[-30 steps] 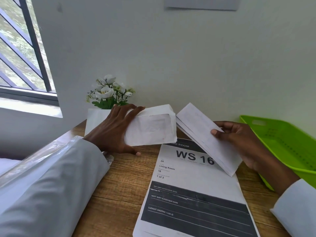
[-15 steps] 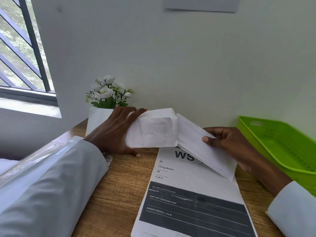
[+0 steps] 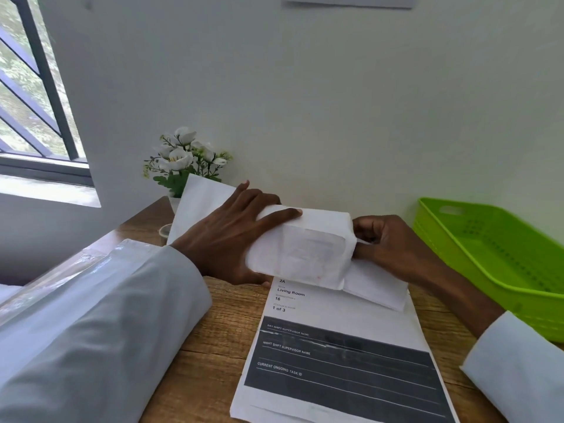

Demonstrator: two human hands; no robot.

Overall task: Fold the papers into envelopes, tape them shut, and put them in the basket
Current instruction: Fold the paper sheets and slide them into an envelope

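The left hand (image 3: 225, 236) is pressing flat across a folded paper envelope (image 3: 305, 251), its grip closed on the envelope's left end, fingers over the top edge and thumb under the lower edge. The envelope is being held just above the worktop (image 3: 213, 355), over the top of a printed form (image 3: 335, 361), long axis running left to right.

The right hand (image 3: 393, 248) is meeting the envelope's right end. Its grip is narrow, holding a second folded paper (image 3: 378, 288) that is slanting down to the right and passing under the envelope's right corner. Whether that paper is entering the envelope or merely lying behind it cannot be told.

The green basket (image 3: 494, 251) is standing on the worktop to the right, just beyond the right wrist and well apart from the left hand. In my judgement any placing is falling to the right hand, moving rightward along the envelope's long axis. No tape is identifiable.
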